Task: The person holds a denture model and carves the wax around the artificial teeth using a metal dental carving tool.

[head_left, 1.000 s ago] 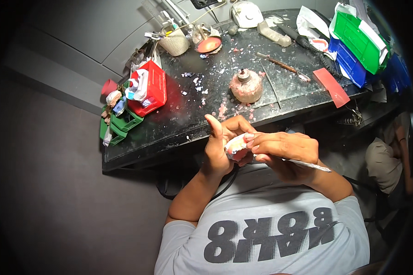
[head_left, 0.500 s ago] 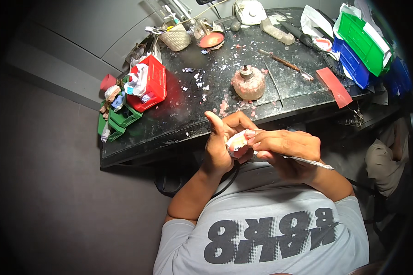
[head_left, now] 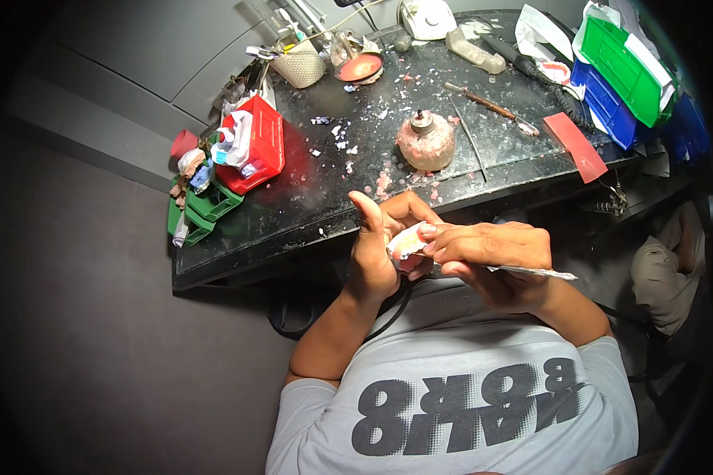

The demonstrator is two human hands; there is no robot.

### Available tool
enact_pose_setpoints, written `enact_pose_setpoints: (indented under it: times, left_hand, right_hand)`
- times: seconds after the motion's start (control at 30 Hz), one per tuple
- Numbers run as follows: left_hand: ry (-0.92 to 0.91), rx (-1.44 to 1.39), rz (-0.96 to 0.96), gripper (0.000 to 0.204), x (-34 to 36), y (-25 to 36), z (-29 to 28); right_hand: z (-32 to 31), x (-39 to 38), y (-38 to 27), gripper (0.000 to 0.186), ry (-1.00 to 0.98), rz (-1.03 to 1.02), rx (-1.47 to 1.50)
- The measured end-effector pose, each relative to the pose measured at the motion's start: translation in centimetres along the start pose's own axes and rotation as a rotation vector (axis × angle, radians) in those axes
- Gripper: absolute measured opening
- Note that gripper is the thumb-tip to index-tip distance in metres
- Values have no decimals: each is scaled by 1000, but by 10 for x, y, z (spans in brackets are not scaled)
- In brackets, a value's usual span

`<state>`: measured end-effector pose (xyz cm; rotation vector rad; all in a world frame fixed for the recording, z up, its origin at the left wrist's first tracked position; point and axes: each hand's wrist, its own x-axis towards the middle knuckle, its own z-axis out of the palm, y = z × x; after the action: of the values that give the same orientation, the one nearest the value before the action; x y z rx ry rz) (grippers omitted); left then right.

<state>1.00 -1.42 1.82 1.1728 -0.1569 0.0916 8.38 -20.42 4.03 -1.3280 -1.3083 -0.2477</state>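
My left hand (head_left: pixel 371 257) is closed round a dental model (head_left: pixel 405 243), its thumb standing up free. The model is white along the top, with pink, wax-like material lower down. My right hand (head_left: pixel 499 249) grips a slim, pale carving tool (head_left: pixel 543 273), whose handle sticks out to the right below the knuckles. The right fingertips rest on the model's edge. Fingers largely hide the tool's working tip. Both hands are held in front of my chest, just off the near edge of the black bench (head_left: pixel 293 214).
A glass spirit burner (head_left: pixel 425 142) stands on the bench, with a metal rod (head_left: pixel 471 138), a brown-handled knife (head_left: pixel 491 107) and a pink wax sheet (head_left: pixel 576 146) to its right. A red bin (head_left: pixel 271 142) sits left; green (head_left: pixel 622 71) and blue bins (head_left: pixel 602 103) right. Scraps litter the top.
The tool's handle end has swung slightly upward in my right hand. My left hand still holds the model in nearly the same place. The bench view has shifted very slightly.
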Motion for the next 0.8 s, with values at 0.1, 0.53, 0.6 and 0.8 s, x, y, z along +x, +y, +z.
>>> enact_pose_setpoints:
  times: [0.1, 0.53, 0.6, 0.8]
  left_hand:
    - [-3, -11, -15, 99, -1, 1, 0]
    - [47, -73, -58, 103, -2, 2, 1]
    - [64, -2, -43, 103, -1, 1, 2]
    - [75, 29, -40, 102, -2, 3, 3]
  right_hand:
    - [0, 0, 1, 15, 16, 8, 9]
    - [1, 1, 3, 14, 29, 16, -5]
    - [1, 2, 1, 14, 25, 16, -22]
    - [1, 2, 4, 13, -13, 20, 52]
